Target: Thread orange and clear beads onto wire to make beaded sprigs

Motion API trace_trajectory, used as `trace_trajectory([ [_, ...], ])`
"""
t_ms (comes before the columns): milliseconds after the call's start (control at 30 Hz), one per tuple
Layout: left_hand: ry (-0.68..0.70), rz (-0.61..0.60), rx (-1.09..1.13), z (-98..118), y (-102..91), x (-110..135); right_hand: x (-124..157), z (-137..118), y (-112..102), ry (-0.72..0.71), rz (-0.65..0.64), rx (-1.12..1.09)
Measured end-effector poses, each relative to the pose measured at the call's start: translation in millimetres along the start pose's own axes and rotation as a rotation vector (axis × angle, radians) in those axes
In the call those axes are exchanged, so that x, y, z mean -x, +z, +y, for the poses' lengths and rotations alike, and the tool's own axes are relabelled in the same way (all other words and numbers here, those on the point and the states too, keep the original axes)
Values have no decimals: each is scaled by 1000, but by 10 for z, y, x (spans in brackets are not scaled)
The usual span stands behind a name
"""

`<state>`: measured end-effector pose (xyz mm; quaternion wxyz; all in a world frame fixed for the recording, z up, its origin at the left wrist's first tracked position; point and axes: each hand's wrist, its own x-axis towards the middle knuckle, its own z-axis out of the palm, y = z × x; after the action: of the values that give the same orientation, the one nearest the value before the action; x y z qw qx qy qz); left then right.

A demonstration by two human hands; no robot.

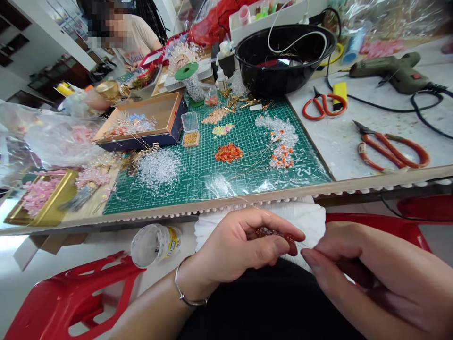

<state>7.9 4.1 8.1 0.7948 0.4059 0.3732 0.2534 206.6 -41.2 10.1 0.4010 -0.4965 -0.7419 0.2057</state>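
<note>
Orange beadwork [273,233], perhaps, below table edge [219,204]

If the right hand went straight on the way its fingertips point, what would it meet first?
Probably the orange beaded piece pinched in the left hand, or that hand's thumb just under it. The right hand points left at them across a small gap; depth is unclear.

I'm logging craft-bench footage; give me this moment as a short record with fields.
Left hand: closed on orange bead cluster, above lap
Right hand: fingertips beside the cluster; grip unclear
Bench: green cutting mat with loose bead piles
Tools: orange scissors, second pair, glue gun right of mat; black bowl behind it
Nearby: another person seated at far end
</note>
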Motion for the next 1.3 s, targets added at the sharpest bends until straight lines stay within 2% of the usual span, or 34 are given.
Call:
trace_trajectory([
  [233,-14,-5,-21,18,-6,0,-6,-19,-11,-34,-22,53],
  [367,22,-8,-75,24,0,10,-7,-5,-19,-89,-19,20],
  [567,172,33,-352,63,28,42,-26,-1,17,-70,-28,28],
  [733,268,63,-587,116,47,50,-22,36,29,-31,-109,-13],
  [833,320,85,-664,147,69,55,-27,71,22,-39,-104,2],
  [967,358,100,-703,184,105,74,-20,112,26,-43,-157,19],
  [1133,265,104,-613,196,136,113,19,118,29,-25,-234,-5],
  [1300,155,117,-225,128,144,118,-11,115,21,-13,-212,-75],
])
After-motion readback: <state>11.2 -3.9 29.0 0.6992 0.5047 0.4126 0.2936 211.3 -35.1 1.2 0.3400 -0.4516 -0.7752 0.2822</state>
